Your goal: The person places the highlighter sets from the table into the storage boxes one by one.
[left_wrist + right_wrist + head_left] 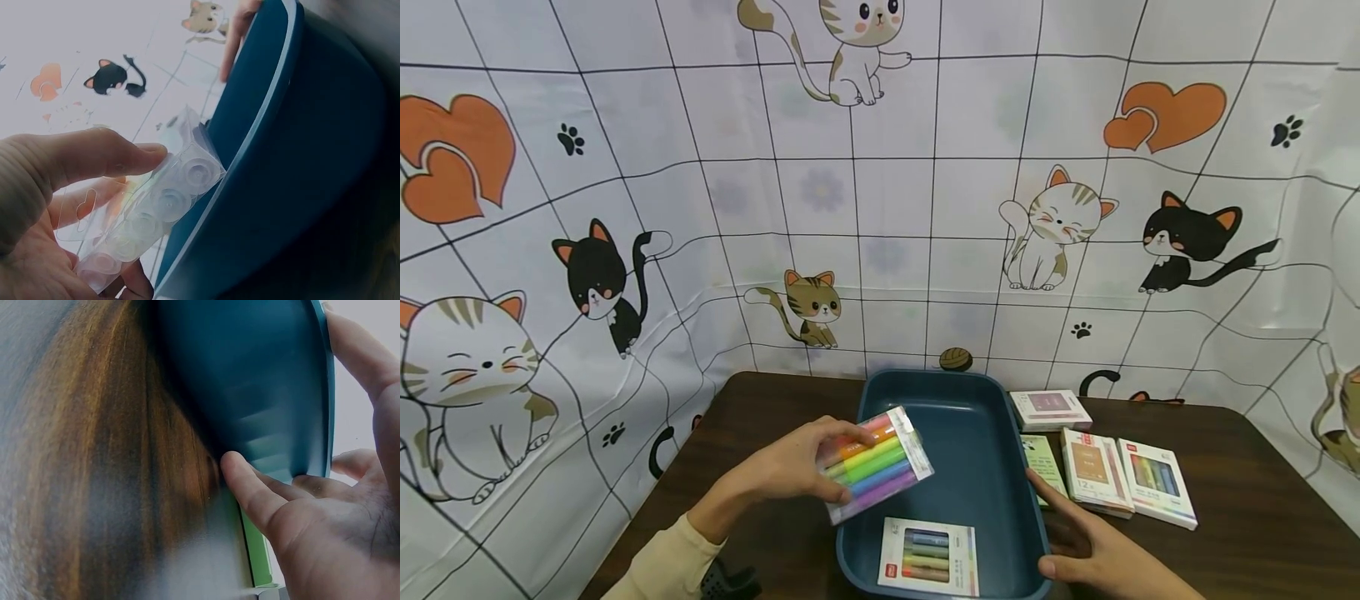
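My left hand (775, 471) pinches a clear plastic pack of thick rainbow-coloured markers (880, 458) between thumb and fingers. The pack hangs tilted over the left rim of a dark blue tray (970, 467). Round marker ends show through the clear wall of the marker pack (144, 225) in the left wrist view. Inside the tray, at its near end, lies a white box with a window (928, 557) showing coloured sticks. My right hand (1097, 550) touches the tray's right side, its fingers spread along the outer wall (250, 394) and rim.
Right of the tray on the dark wooden table (760, 417) lie a white box with a mauve window (1051, 403), a green pack (1042, 458), a box with a tan window (1090, 462) and another with coloured sticks (1153, 475). A cat-print cloth (887, 200) hangs behind.
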`<state>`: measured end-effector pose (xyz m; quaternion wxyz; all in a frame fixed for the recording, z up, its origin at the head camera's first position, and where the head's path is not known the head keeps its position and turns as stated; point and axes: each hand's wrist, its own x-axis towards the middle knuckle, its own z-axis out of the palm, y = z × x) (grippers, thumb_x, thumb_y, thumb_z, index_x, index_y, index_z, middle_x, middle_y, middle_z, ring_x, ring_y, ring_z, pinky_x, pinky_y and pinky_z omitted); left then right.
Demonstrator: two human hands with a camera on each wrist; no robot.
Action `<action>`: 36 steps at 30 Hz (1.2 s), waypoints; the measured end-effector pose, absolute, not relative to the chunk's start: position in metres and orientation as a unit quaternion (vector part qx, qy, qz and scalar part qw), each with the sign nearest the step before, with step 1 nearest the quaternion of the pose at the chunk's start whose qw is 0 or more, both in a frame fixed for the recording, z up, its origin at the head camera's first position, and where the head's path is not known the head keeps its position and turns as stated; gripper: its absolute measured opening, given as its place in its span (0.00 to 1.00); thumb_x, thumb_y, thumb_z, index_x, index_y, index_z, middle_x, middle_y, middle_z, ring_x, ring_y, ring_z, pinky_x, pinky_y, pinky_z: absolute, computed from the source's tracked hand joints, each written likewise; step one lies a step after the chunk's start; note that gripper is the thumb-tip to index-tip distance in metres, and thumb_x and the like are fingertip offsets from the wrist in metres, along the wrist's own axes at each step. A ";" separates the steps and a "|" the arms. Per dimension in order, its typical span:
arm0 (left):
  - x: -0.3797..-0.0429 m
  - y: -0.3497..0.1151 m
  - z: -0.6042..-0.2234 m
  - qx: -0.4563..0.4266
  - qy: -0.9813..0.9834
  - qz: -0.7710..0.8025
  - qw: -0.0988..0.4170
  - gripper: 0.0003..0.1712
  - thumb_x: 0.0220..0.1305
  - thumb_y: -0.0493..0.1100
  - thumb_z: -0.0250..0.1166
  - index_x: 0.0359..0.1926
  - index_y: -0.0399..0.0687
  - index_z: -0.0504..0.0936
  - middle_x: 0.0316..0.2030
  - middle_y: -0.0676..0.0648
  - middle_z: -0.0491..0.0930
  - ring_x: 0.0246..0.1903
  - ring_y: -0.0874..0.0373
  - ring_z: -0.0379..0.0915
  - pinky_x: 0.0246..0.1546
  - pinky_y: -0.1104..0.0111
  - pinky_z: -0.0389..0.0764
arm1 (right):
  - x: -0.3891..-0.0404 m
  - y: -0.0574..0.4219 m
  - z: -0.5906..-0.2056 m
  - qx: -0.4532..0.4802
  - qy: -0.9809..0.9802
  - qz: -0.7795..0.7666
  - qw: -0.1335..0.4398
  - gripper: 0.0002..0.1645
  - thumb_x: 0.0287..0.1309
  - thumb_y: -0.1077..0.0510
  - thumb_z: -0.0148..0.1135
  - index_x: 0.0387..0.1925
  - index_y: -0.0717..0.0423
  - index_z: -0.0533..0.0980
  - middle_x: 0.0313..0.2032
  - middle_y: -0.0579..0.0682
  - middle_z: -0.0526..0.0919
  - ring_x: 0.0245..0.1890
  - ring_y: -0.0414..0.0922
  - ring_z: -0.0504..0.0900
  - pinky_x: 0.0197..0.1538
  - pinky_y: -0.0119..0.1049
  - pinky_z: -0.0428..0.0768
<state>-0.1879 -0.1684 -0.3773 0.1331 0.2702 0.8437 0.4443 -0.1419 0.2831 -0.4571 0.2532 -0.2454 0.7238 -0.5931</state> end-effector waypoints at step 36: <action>-0.184 -0.107 -0.382 0.374 0.812 0.393 0.215 0.34 0.52 0.44 0.79 0.62 0.65 0.81 0.52 0.54 0.69 0.47 0.55 0.68 0.43 0.66 0.78 | -0.142 0.283 -0.458 -0.257 0.733 -0.582 0.241 0.50 0.75 0.62 0.53 0.82 0.43 0.34 0.77 0.68 0.30 0.71 0.74 0.53 0.60 0.39 0.75</action>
